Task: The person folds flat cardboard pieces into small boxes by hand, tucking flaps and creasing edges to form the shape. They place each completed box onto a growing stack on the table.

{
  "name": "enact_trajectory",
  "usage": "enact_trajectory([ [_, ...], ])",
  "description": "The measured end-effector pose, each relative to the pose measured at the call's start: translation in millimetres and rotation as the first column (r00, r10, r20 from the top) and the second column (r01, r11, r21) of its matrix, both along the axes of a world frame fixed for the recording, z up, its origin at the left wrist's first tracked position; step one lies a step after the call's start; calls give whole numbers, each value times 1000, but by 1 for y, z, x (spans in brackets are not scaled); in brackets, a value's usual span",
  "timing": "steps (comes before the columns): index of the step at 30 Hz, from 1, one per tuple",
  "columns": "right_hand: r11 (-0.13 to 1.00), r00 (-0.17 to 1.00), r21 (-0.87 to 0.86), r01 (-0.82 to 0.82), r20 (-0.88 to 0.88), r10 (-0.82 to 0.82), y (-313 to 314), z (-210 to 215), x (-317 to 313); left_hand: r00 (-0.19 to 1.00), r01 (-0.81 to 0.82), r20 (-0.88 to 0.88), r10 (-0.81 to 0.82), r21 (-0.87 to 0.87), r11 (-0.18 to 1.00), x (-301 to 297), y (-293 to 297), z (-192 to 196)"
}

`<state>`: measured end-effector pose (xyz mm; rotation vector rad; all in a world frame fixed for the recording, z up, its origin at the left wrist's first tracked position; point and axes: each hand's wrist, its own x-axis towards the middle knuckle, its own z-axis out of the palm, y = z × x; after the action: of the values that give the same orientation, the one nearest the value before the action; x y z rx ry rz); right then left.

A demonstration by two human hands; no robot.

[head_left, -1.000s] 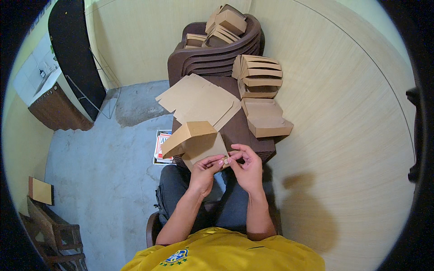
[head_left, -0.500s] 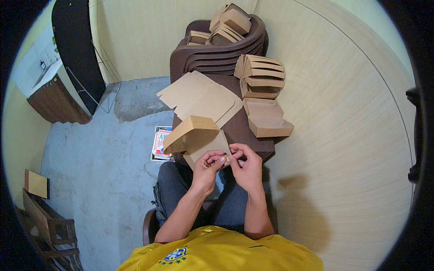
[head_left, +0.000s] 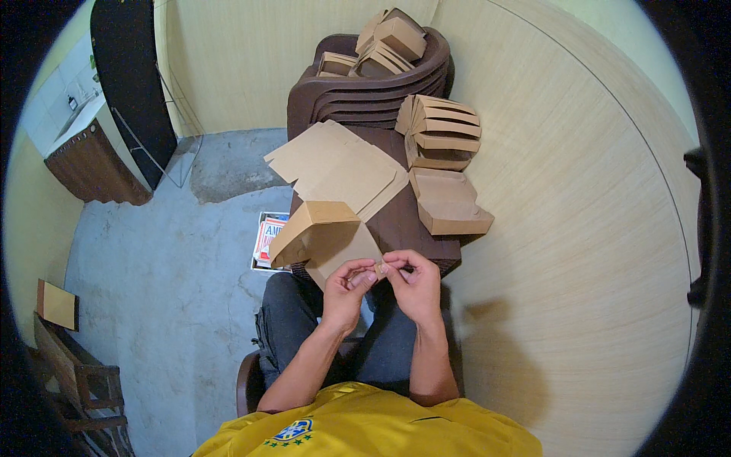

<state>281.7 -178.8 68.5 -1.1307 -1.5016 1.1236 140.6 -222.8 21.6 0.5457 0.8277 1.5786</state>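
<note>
Here, a pale wood-grain wall (head_left: 579, 251) fills the right side of the view and bends with the lens, while a grey concrete floor (head_left: 160, 274) spreads across the left. A dark doorway (head_left: 126, 84) and a brown cabinet (head_left: 91, 164) stand at the far left. Ahead of the seated person is a stack of dark brown plastic chairs (head_left: 365, 91), with several folded cardboard boxes (head_left: 392, 38) piled in the top seat. In front of it stands a dark brown table (head_left: 403, 225), carrying a stack of flat cardboard blanks (head_left: 335, 167), a fanned stack of folded boxes (head_left: 442, 129) and one closed cardboard box (head_left: 449, 202) near the wall. On the floor, just beside the table's left edge, lies a red and white printed carton (head_left: 266, 236).

At the table's near edge, over the person's lap, sits a half-folded cardboard box (head_left: 324, 236), its upper part already raised into a box shape and tilted left. The left hand (head_left: 346, 286) and the right hand (head_left: 415, 286) meet at the box's lower right corner, fingers curled and pinching a small cardboard flap (head_left: 379, 268) between thumbs and forefingers of both hands.
</note>
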Motion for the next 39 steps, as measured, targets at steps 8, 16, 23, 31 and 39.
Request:
enact_trajectory([
  [8,977,991,191,96,-107,-77,-1,-11,-18,995,-97,22,96,41,994,5,5,1],
  [16,1000,984,8,11,-180,-9,-8,7,-16,989,-138,73,129,147,979,5,7,3],
  [23,999,942,49,-8,-335,24,-2,3,-18,984,-130,-109,142,105,986,-2,13,26],
  [31,1000,906,-2,18,-423,-17,-4,9,-18,463,-79,-787,408,422,903,-19,15,40],
  [39,994,940,106,-4,-340,40,-9,20,-19,730,-176,-600,328,298,938,-9,14,31],
])
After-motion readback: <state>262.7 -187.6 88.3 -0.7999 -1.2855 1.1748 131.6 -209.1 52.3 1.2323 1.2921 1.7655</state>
